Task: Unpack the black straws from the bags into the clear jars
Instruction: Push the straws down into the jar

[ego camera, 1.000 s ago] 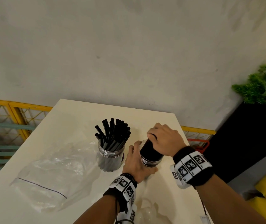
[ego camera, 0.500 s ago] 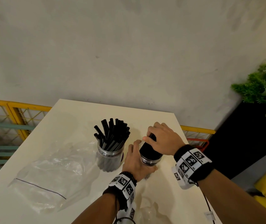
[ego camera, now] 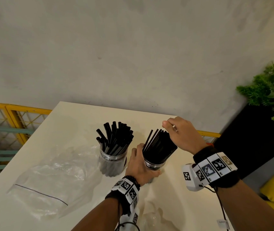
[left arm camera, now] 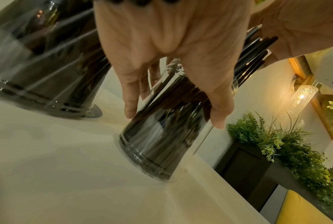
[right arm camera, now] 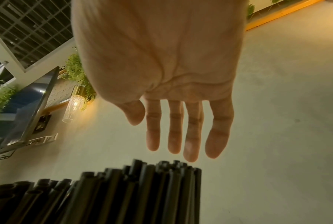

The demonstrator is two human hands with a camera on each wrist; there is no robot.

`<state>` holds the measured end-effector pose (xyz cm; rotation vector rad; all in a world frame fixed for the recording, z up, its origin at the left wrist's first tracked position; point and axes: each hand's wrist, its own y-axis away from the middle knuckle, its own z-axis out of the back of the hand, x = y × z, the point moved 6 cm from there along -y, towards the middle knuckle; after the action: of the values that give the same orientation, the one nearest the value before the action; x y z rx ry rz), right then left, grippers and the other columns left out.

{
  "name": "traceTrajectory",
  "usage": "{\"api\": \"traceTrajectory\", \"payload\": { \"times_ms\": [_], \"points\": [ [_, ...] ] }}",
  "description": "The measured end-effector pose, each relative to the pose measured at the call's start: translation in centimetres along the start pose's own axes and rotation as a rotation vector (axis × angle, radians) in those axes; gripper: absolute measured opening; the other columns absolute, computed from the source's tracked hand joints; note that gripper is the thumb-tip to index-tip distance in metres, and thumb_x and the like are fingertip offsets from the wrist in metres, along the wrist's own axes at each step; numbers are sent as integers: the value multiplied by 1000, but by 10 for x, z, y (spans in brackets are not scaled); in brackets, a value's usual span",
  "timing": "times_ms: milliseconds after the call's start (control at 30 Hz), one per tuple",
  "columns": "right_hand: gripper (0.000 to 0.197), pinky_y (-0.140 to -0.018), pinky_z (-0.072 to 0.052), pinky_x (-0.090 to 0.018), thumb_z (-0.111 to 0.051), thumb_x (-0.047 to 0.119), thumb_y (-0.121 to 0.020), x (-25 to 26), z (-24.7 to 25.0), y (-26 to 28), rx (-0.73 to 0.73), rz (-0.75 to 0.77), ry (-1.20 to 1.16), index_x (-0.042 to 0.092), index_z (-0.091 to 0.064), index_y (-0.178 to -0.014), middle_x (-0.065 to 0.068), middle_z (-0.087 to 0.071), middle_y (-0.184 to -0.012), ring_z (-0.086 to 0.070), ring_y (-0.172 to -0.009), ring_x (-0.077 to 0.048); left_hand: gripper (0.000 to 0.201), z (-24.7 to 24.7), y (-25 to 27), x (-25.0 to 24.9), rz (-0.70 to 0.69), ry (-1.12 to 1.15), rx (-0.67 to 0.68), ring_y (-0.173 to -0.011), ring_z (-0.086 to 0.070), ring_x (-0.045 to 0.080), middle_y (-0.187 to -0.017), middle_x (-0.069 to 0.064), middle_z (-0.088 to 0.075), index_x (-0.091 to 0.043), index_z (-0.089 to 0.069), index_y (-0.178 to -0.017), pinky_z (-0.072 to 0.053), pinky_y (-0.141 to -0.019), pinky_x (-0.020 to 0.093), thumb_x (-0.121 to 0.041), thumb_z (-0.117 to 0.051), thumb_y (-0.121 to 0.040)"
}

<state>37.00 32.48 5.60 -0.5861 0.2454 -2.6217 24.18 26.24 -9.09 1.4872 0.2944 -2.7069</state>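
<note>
Straws: a tight black bundle stands in the right jar, low centre of the head view, fanning a little at the top and leaning toward upper right. From the left wrist view the jar looks tipped, its base edge on the worktop; I judge it tilted, not upright, though the wide lens may exaggerate this.

Left hand: wrapped round the side of that jar, fingers and thumb curled on the glass, steadying it.

Right hand: above and just right of the straw tops, holding nothing. In the right wrist view the fingers are straight and spread loosely, tips close above the straw ends; I cannot tell whether they touch.

Second jar: just left of the first, upright, also packed with black straws that splay outward. The two jars are near but apart.

Bags: one clear bag lies flat in the lower left of the head view, and I see no straws in it. More crumpled clear plastic sits at the bottom edge between my forearms; its contents are not readable.

Progress, as I judge it: both jars loaded, visible bag spent, so the unpacking looks nearly done. What seems left is settling the right bundle, standing that jar square, and checking the crumpled plastic for strays.

Beyond the worktop: yellow railing at left, a green plant at right.
</note>
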Motion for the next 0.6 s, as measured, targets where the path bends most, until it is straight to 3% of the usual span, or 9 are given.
{"api": "traceTrajectory", "payload": {
  "times_ms": [100, 167, 233, 300, 367, 467, 600],
  "points": [
    [36, -96, -46, -40, -46, 51, -96, 13, 0, 7, 11, 83, 32, 25, -65, -113, -1, -61, -119, -55, -113, -22, 104, 0, 0, -1, -4, -5, 1, -109, -47, 14, -119, -6, -39, -24, -29, -135, -50, -93, 31, -47, -85, -50],
    [46, -110, -33, -48, -42, 57, -95, 28, -19, 12, 164, 185, 196, 36, -52, -135, 7, -43, -150, -34, -139, -19, 104, 0, -1, -1, -10, -13, -5, -110, -47, 14, -116, -9, -36, -22, -29, -135, -49, -93, 30, -46, -85, -52],
    [53, -116, -21, -53, -32, 60, -96, 32, -43, 14, 319, 244, 354, 38, -43, -143, 10, -29, -160, -19, -149, -20, 103, 0, -1, -2, -17, -25, -1, -112, -46, 13, -114, -11, -33, -21, -29, -136, -47, -94, 28, -45, -86, -53],
    [64, -111, -28, -51, -20, 64, -93, 26, -47, 15, 372, 202, 434, 30, -53, -136, 6, -42, -151, -34, -142, -21, 103, -1, 0, -1, -8, -21, 13, -113, -45, 12, -118, -11, -34, -21, -28, -137, -47, -94, 27, -44, -87, -55],
    [74, -101, -39, -44, -14, 67, -87, 22, -42, 22, 288, 189, 448, 23, -60, -125, 6, -55, -129, -51, -121, -19, 106, 0, 0, 0, 15, -2, 7, -113, -49, 15, -124, -6, -38, -24, -27, -138, -49, -93, 29, -46, -86, -53],
    [60, -89, -46, -42, -27, 65, -87, 22, -47, 42, 148, 193, 406, 22, -61, -114, 2, -55, -116, -52, -107, -21, 108, -2, -1, 2, 28, 4, 12, -114, -51, 17, -128, -2, -41, -24, -27, -140, -51, -93, 31, -48, -86, -52],
    [37, -79, -52, -36, -45, 50, -89, 13, -50, 26, -25, 130, 204, 20, -67, -94, -1, -58, -98, -48, -92, -22, 109, -1, 0, -1, 29, -11, 10, -119, -48, 16, -132, -2, -39, -22, -27, -141, -47, -96, 29, -47, -88, -54]
  ]
}}
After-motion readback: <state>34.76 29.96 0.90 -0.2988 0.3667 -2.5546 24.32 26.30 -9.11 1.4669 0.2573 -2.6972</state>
